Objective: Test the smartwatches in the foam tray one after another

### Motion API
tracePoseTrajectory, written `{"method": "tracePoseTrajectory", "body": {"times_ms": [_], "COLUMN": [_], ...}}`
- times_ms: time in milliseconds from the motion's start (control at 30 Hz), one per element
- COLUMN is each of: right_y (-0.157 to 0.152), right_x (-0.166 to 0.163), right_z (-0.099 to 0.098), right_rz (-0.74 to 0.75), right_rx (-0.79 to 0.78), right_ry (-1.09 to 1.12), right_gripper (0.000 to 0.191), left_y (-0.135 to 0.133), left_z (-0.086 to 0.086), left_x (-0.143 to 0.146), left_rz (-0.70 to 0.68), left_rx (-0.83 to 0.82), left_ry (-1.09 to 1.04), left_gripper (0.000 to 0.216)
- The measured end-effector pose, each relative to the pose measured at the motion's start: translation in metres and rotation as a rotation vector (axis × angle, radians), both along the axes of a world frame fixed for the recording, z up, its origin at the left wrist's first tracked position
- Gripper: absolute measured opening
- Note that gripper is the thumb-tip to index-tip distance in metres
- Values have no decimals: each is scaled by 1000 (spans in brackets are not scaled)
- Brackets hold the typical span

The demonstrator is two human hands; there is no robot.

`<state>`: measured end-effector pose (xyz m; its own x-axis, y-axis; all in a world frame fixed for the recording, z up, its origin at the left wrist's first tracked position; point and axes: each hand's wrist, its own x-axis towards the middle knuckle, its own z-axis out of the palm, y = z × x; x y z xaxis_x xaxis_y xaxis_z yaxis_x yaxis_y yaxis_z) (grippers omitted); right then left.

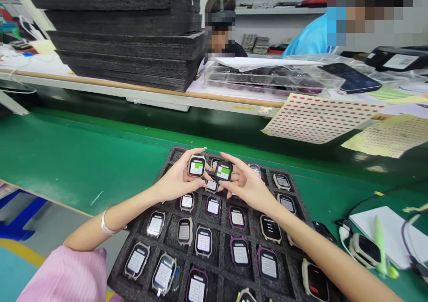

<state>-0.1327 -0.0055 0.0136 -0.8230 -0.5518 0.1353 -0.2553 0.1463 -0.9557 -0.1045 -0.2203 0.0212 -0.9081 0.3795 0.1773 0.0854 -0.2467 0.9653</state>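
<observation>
My left hand (pixel 183 175) is closed around a smartwatch body (pixel 196 166) with a light frame and a lit screen showing green and white blocks. Close beside it, my right hand (pixel 245 179) grips a dark-framed smartwatch (pixel 224 171) by its edges, its screen lit with a similar green and white pattern. Both watches are held up over the far part of a black foam tray (pixel 220 248). In the tray's compartments lie several strapless watches, among them a purple-framed one (pixel 240 251) and a silver one (pixel 156 224), many with white lists on their screens.
Stacked black foam trays (pixel 133 48) stand on the raised shelf at the back. Clear plastic trays (pixel 267 77) and a phone (pixel 351 78) lie right of them. A white pad (pixel 391 230), a green pen (pixel 379 239) and cables sit on the green bench (pixel 67 150). Two people are beyond the shelf.
</observation>
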Motion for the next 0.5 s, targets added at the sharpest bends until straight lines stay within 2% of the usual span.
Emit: {"method": "tracePoseTrajectory", "body": {"times_ms": [67, 167, 233, 333, 400, 500], "right_y": [-10, -30, -44, -61, -63, -48], "right_x": [-24, -59, -75, -85, -85, -82], "right_z": [-9, -21, -29, -36, -36, -29], "right_rz": [-21, -69, -67, -33, -18, -6], "right_rx": [228, 379, 460, 592, 675, 780], "right_ry": [245, 401, 488, 592, 637, 684], "right_gripper": [52, 48, 46, 46, 49, 53], "left_y": [-9, -26, -39, -58, -68, -77], "left_z": [-6, -18, -26, -36, -41, -46], "left_x": [-5, -21, -35, -58, -71, -84], "left_rz": [21, 88, 195, 350, 362, 300], "left_rx": [-13, -119, -312, -844, -981, -1081], "left_ry": [-23, -20, 93, 387, 456, 507], "left_gripper": [67, 69, 65, 48, 43, 38]}}
